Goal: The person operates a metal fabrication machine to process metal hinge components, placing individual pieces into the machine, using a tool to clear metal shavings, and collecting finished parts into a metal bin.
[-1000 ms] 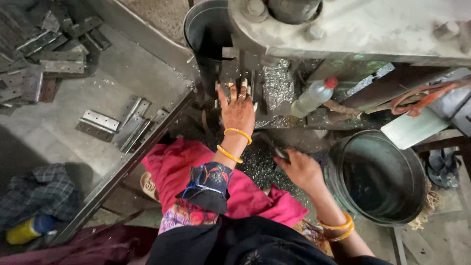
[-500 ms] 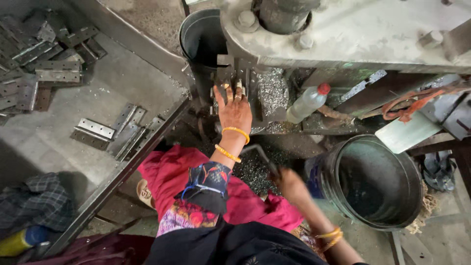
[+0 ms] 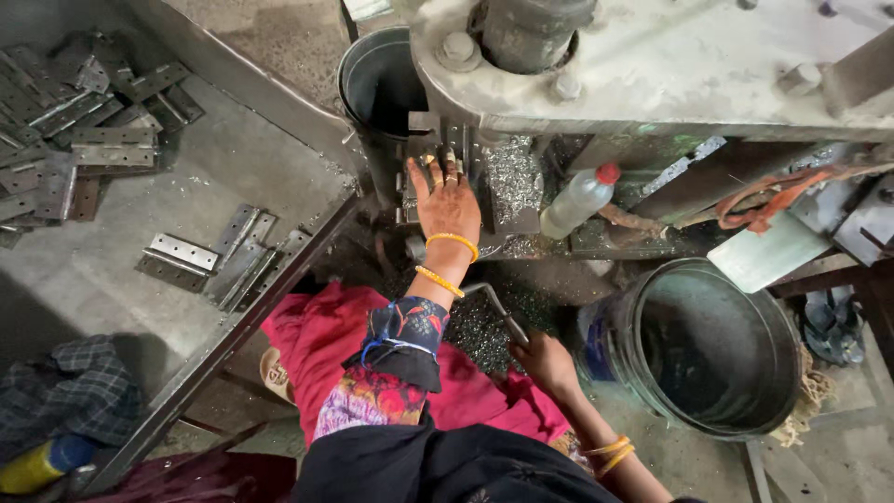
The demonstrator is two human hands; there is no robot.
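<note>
My left hand (image 3: 448, 197) reaches forward under the grey press machine (image 3: 652, 65), fingers spread flat on a small metal piece at the die (image 3: 438, 158). My right hand (image 3: 543, 359) is low by my lap, closed around the end of a thin bent metal lever (image 3: 492, 300). Fine metal shavings (image 3: 512, 177) lie heaped beside the die and on the ground below. Yellow bangles circle both wrists.
A sloping metal tray (image 3: 112, 270) at left carries several flat hinge plates (image 3: 209, 256). A dark bucket (image 3: 712, 349) stands at right, another bucket (image 3: 377, 84) behind the die. A plastic bottle with red cap (image 3: 577, 200) lies by the shavings. Checked cloth (image 3: 65, 391) sits lower left.
My right hand has dropped lower and closed on the bent lever. My left hand stays at the die. The view has shifted slightly.
</note>
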